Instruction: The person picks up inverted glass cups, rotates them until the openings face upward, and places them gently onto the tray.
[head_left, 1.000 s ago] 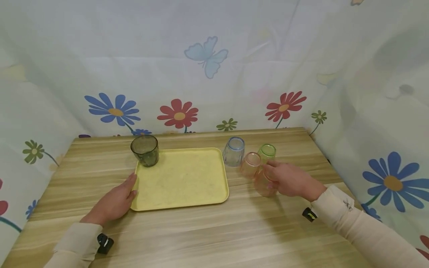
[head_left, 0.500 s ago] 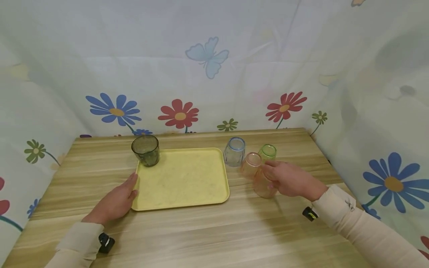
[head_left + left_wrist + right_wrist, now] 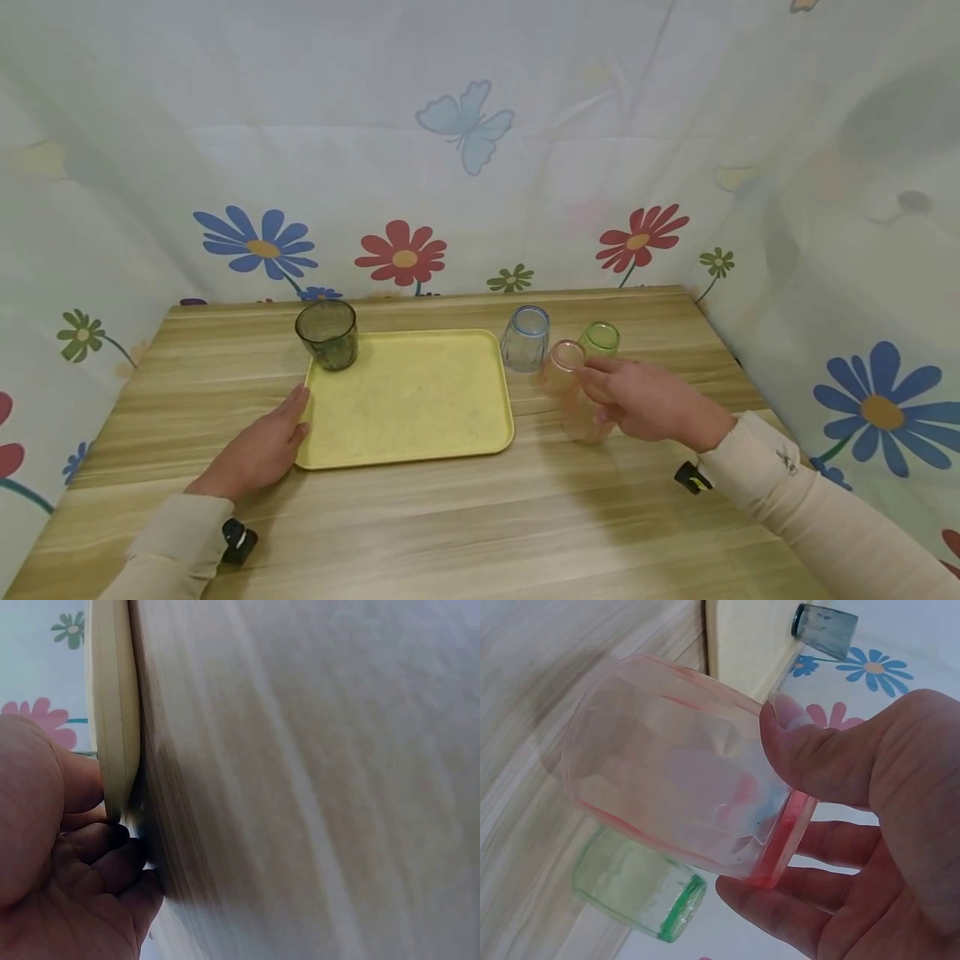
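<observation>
- Held pink cup [image 3: 660, 765]: right of centre in the head view, seemingly mouth down; contact with the table [image 3: 420, 533] cannot be confirmed.
- Right hand [image 3: 641, 400]: holds this cup, thumb opposed to fingers near the coloured base; this grip probably suits the narrower end and leaves the mouth uncovered.
- Second pink cup [image 3: 561, 371], green cup [image 3: 601, 337], blue cup [image 3: 525, 342]: grouped close by, inverted, likely for stability.
- Tray [image 3: 408, 400]: centre-left of the frame.
- Left hand [image 3: 258, 450]: grips the tray's left edge, fingers curled, presumably to steady it.
- Dark cup [image 3: 330, 337]: upright at the tray's upper-left corner.
</observation>
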`<state>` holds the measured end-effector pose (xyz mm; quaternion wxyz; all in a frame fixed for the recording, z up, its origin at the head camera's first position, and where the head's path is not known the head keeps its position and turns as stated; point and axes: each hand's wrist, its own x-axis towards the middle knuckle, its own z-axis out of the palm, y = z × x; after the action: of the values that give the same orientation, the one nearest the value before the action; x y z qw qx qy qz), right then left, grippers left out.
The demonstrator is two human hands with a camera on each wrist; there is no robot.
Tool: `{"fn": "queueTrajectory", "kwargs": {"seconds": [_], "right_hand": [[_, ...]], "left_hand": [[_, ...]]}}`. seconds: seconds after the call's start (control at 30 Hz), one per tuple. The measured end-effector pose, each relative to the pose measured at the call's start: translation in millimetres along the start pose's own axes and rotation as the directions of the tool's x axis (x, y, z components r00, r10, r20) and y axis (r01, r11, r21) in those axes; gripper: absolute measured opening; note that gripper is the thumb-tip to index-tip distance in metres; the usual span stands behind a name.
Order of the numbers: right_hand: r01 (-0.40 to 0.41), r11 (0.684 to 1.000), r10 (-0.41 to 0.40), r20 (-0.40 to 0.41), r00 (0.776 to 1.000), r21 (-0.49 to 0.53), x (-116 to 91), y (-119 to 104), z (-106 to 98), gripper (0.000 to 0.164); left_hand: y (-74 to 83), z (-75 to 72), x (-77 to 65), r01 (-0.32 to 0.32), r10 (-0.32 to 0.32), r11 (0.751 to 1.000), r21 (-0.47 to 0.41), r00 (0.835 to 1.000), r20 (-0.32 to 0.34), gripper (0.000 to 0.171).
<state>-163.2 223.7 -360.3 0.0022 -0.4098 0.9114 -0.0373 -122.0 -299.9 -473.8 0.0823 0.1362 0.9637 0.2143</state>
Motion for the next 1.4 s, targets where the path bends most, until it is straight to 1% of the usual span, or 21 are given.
{"fn": "queueTrajectory", "kwargs": {"seconds": [0.23,0.33,0.4,0.43,0.57,0.7,0.8,1.1,1.27,1.33,1.4], "right_hand": [[-0.001,1.000,0.003,0.045,0.999,-0.031,6,-9,-4,0.048],[0.004,0.999,-0.002,0.058,0.998,-0.032,8,-11,-4,0.046],[0.018,0.999,-0.016,0.051,0.999,-0.029,9,-13,-5,0.049],[0.025,0.999,-0.023,0.050,0.998,-0.026,9,-14,-6,0.047],[0.045,0.999,-0.044,0.043,0.998,-0.023,12,-17,-8,0.050],[0.056,0.998,-0.055,0.041,0.998,-0.034,14,-20,-10,0.054],[0.071,0.996,-0.070,0.029,0.997,-0.047,15,-21,-11,0.055],[0.133,0.990,-0.134,-0.021,0.991,-0.050,22,-27,-15,0.042],[0.141,0.988,-0.142,-0.016,0.990,-0.062,27,-31,-16,0.043],[0.153,0.985,-0.154,-0.012,0.988,-0.075,30,-32,-17,0.047],[0.166,0.983,-0.167,-0.004,0.986,-0.081,33,-33,-18,0.044]], "left_hand": [[1.4,-0.3,-2.0,-0.003,0.004,1.000,-0.011,1.000,0.003,0.062],[0.5,-0.3,-2.8,-0.021,0.021,1.000,-0.015,1.000,-0.003,0.062],[-0.4,-0.5,-3.5,-0.025,0.025,1.000,-0.013,1.000,-0.003,0.062],[-0.9,-0.8,-3.6,-0.028,0.028,1.000,-0.009,1.000,-0.005,0.062],[-1.9,-2.1,-4.1,-0.016,0.016,1.000,0.006,1.000,0.001,0.064],[-3.6,-3.6,-4.8,-0.018,0.018,0.999,0.029,1.000,-0.010,0.066],[-5.6,-4.6,-4.2,-0.021,0.021,0.998,0.053,1.000,-0.014,0.066],[-4.2,-5.1,-1.7,-0.002,0.002,0.993,0.120,1.000,0.004,0.066],[-4.5,-4.7,-2.4,-0.008,0.007,0.990,0.139,1.000,0.003,0.065],[-5.5,-4.1,-2.8,-0.013,0.013,0.991,0.136,1.000,0.001,0.065],[-6.4,-2.9,-2.9,-0.022,0.023,0.991,0.130,1.000,-0.005,0.064]]}}
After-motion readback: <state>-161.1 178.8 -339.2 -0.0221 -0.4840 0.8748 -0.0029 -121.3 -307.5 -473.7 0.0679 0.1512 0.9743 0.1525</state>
